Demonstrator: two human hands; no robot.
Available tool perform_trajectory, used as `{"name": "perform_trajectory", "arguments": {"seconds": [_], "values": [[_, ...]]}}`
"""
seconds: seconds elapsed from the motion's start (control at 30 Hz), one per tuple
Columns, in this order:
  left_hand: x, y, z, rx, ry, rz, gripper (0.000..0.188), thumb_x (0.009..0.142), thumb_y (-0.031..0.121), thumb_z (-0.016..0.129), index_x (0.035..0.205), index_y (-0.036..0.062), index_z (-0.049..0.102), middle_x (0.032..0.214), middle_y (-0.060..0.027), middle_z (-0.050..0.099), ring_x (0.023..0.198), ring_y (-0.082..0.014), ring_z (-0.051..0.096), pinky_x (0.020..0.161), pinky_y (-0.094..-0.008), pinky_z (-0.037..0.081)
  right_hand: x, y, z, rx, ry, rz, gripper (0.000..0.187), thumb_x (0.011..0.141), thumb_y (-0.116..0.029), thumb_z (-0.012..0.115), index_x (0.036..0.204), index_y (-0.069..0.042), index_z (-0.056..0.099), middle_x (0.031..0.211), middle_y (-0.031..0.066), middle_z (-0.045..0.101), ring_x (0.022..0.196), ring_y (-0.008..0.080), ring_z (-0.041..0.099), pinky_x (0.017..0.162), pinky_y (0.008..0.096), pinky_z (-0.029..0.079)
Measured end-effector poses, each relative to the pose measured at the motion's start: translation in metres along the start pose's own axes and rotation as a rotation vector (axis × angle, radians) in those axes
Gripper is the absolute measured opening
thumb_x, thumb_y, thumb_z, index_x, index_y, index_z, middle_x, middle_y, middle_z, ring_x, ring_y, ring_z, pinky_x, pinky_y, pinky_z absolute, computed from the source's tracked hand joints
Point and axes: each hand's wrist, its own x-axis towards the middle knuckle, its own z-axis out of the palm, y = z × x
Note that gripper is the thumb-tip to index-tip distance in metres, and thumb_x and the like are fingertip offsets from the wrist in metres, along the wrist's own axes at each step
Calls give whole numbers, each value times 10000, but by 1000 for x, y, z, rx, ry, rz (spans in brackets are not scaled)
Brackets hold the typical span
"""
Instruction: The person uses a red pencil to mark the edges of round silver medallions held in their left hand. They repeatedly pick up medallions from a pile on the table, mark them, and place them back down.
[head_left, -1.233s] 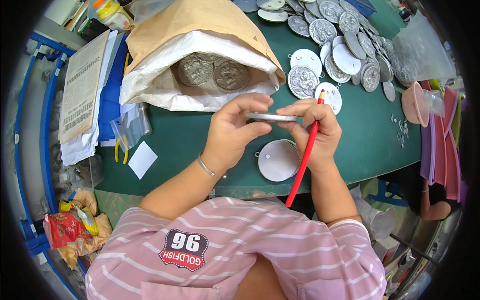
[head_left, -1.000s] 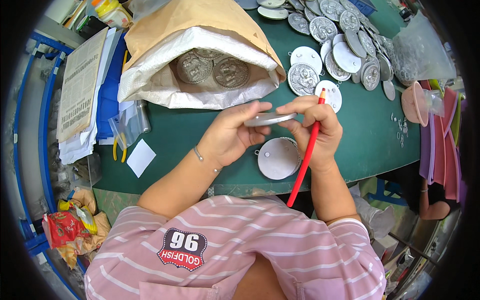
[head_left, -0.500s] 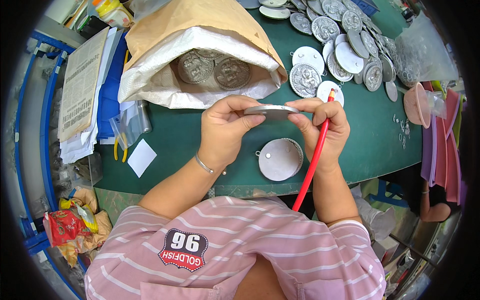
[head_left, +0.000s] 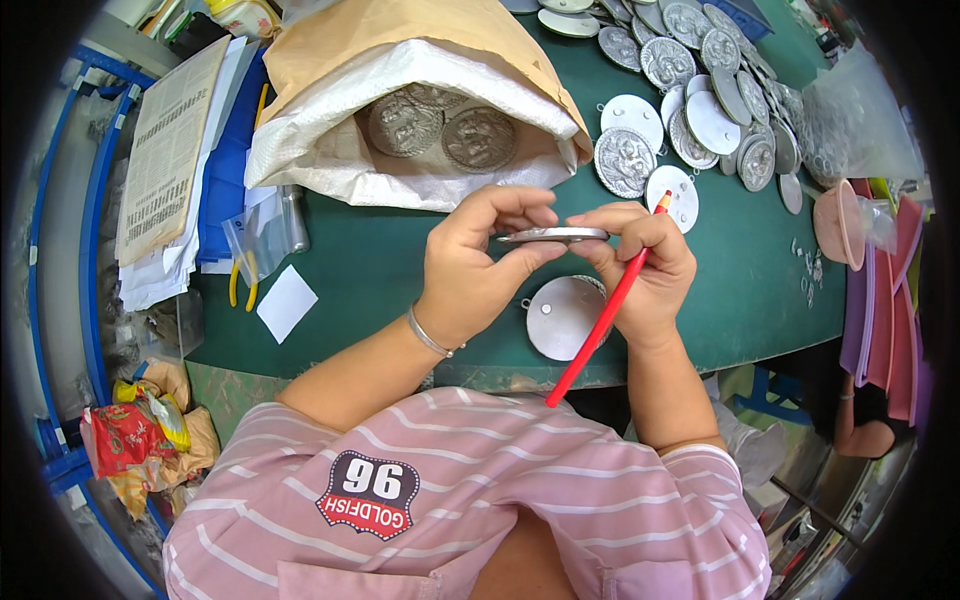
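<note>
A grey metal medallion (head_left: 553, 235) is held nearly edge-on above the table. My right hand (head_left: 645, 260) pinches its right end between thumb and fingers. A long red pencil (head_left: 600, 333) is tucked through the same hand, slanting down toward me. My left hand (head_left: 478, 255) is curled around the medallion's left side, thumb against the lower edge and fingertips just above. Below lie more medallions, stacked, the top one (head_left: 560, 318) plain side up with a small loop. Beyond my right hand is another medallion (head_left: 672, 196), plain side up, partly behind the pencil tip.
A large paper sack (head_left: 420, 40) with white lining lies open at the back, embossed medallions (head_left: 480, 138) inside. A heap of medallions (head_left: 712, 120) covers the back right. A pink cup (head_left: 838, 225) and small metal rings (head_left: 806, 265) sit at right; papers (head_left: 170, 160) and yellow-handled pliers (head_left: 242, 290) at left.
The medallion has tilted closer to edge-on. My left fingers have loosened and lifted from its upper side. The pencil's lower end has swung left. The whole view has shifted slightly.
</note>
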Motion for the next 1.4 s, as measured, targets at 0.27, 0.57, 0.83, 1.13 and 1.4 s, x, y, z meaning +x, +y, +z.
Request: {"name": "perform_trajectory", "arguments": {"seconds": [0.27, 0.57, 0.83, 1.13, 1.4], "values": [[0, -9, -7, 128, 22, 119, 260, 660, -116, 686, 891, -21, 616, 961, -119, 601, 836, -166, 590, 734, -268, 494, 3, 4, -4, 103, 8, 26, 321, 708, 111, 656, 730, -64, 388, 871, 190, 640, 804, 218, 622, 714, 294, 496], [6, 2, -7, 460, 47, 512, 240, 597, -82, 687, 803, 28, 633, 812, -76, 651, 733, -221, 605, 690, -299, 481, 10, 0, -7, 558, 111, 855, 161, 832, -24, 574, 831, -79, 423, 841, 127, 626, 655, 115, 581, 554, 194, 478], [7, -1, -1, -364, 19, -580, 340, 929, 168, 467, 1183, -56, 443, 1049, -183, 586, 988, -261, 596, 802, -350, 521, 9, 5, -10, 603, 317, 519, 237, 807, 0, 618, 748, -100, 411, 772, 64, 586, 582, 60, 518, 463, 163, 428], [10, 10, -6, -644, -121, -856, 484, 952, 391, 355, 1121, -49, 464, 1019, -238, 589, 947, -326, 611, 791, -384, 512, -2, 6, -8, 191, 306, 207, 264, 808, 8, 630, 720, -64, 391, 947, 188, 642, 758, 106, 570, 692, 233, 465], [9, 6, -6, -1024, -12, -741, 455, 970, 341, 301, 1242, -12, 387, 1149, -223, 526, 1052, -316, 557, 901, -418, 462, 2, -5, 2, -52, 114, 39, 292, 775, 60, 631, 689, -52, 375, 912, 208, 649, 798, 169, 616, 700, 286, 494]]}}
